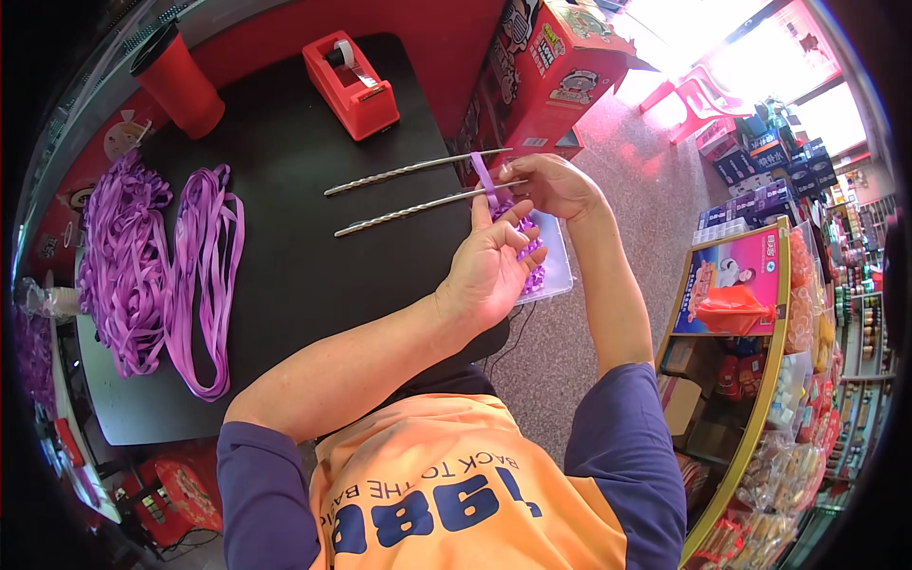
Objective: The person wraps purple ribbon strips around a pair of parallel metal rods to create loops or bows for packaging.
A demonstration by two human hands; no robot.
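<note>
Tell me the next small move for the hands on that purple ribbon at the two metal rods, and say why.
Probably draw the purple ribbon strip snug across the two twisted metal rods. The right hand grips the rods' ends, the left hand has a fingertip on the ribbon, and the wrap looks only begun.

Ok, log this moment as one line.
left hand: open, at purple ribbon | right hand: grips two metal rods | ribbon wraps rods | over black table

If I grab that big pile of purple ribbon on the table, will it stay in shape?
Probably not. The purple ribbon lies in loose, drooping loops, so it likely flops and trails. It looks thin and flat, so probably light. Loops overlap, so it may tangle.
</note>
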